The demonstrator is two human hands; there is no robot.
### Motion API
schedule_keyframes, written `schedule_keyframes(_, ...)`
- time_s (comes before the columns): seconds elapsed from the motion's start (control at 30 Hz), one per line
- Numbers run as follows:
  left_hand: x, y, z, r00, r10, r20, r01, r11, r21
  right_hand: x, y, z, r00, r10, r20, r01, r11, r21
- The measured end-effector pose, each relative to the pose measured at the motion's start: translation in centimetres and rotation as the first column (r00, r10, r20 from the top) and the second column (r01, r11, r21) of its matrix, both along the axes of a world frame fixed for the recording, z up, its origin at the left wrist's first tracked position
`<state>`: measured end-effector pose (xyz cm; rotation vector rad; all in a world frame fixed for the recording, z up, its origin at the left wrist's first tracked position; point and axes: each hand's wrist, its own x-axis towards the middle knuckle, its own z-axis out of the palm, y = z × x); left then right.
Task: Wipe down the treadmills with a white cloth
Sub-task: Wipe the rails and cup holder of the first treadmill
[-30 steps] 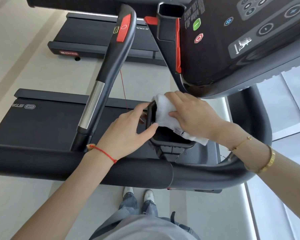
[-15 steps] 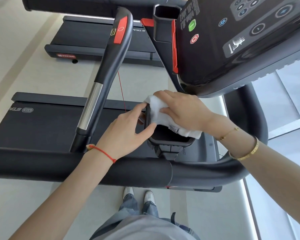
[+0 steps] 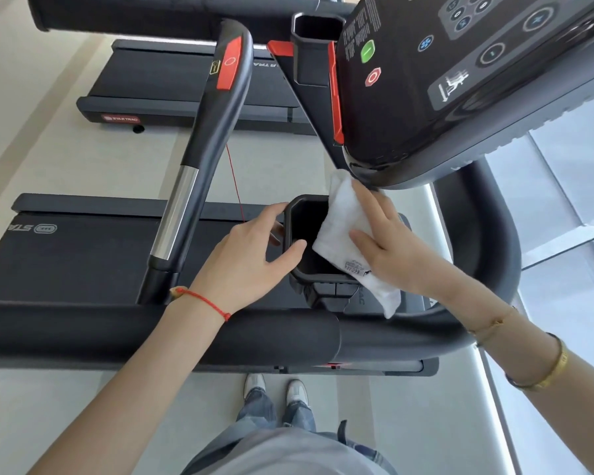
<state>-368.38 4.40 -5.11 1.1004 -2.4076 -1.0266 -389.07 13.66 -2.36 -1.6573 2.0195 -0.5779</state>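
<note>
- Pressing down with your right hand (image 3: pixel 388 248), you hold the white cloth (image 3: pixel 348 234) flat against the right edge of the black cup holder (image 3: pixel 294 214); your fingers are straight and spread apart on top of the cloth.
- Your left hand (image 3: pixel 244 265) grips the cup holder's left edge, thumb hooked over the rim into the opening and fingers curled around the outside wall.
- The cloth drapes across the holder's right rim: its upper corner touches the underside of the treadmill console (image 3: pixel 460 97), and its lower end hangs past the holder's near-right corner, with a small printed label showing.
- The cup holder sits just beyond the padded front handrail (image 3: pixel 151 334), between the left side handle (image 3: pixel 203 149) and the curved right rail (image 3: pixel 487 234).
- A red cord (image 3: pixel 235 186) hangs beside the side handle, above the treadmill belt (image 3: pixel 76 258).
- A 2nd treadmill (image 3: pixel 172 90) lies further off at the top-left.
- Your 2 white shoes (image 3: pixel 275 389) stand on the pale floor (image 3: pixel 83 406) below the handrail.
</note>
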Motion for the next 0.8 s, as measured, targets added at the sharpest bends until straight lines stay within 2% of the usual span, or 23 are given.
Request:
schedule_keyframes(0.23,0.1,-0.2,-0.3,1.000,-0.008,0.015,0.008,1.000,-0.013,-0.2,-1.7,0.8,0.992,-0.096,0.081,0.088,0.991,0.097)
schedule_keyframes(0.47,0.0,-0.3,-0.3,1.000,-0.004,0.002,0.004,0.999,-0.032,1.5,1.1,0.2,0.930,-0.325,0.174,0.291,0.937,0.195)
schedule_keyframes(0.63,0.1,-0.3,-0.4,1.000,-0.007,0.007,0.007,0.999,-0.033,1.1,-0.6,0.8,0.940,-0.312,0.139,0.278,0.935,0.222)
schedule_keyframes(0.8,0.1,-0.4,-0.5,1.000,-0.010,0.010,0.010,0.999,-0.052,1.0,-1.1,1.1,0.942,-0.289,0.169,0.254,0.947,0.198)
